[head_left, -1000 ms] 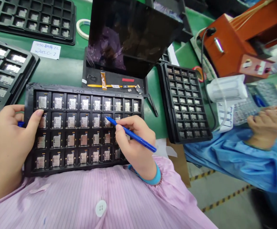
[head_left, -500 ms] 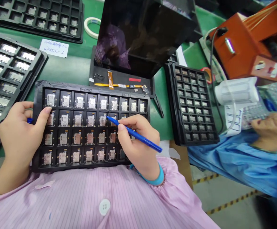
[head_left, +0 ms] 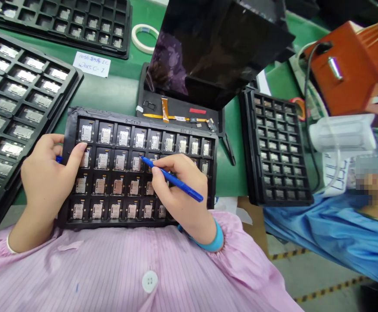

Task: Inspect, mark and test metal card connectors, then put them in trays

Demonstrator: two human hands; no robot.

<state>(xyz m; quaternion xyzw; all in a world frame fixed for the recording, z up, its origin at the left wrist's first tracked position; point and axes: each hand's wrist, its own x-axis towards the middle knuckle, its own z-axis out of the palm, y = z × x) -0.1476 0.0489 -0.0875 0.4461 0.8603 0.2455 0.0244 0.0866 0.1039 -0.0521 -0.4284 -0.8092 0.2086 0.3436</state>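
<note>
A black compartment tray (head_left: 143, 121) holding several small metal parts rests against my chest at the table's front edge. My left hand (head_left: 47, 177) grips the tray's left end, thumb lying over a part in the second row; a small blue thing peeks out behind its fingers. My right hand (head_left: 180, 190) is closed on a blue pen (head_left: 171, 178) in a writing grip. The pen's tip touches a part in the second row, near the tray's middle. My pink striped sleeves fill the bottom of the view.
More black trays of parts lie at left (head_left: 16, 91), top left (head_left: 78, 21) and right (head_left: 278, 147). A dark tilted screen (head_left: 221, 43) stands behind the tray, with a tape roll (head_left: 145, 38), a paper label (head_left: 91, 64) and an orange box (head_left: 348, 69). A person in a blue sleeve (head_left: 332, 229) works at right.
The view has shifted so everything sits further right in frame. The pen tip has moved one compartment leftward along the second row. My left hand keeps its hold on the tray.
</note>
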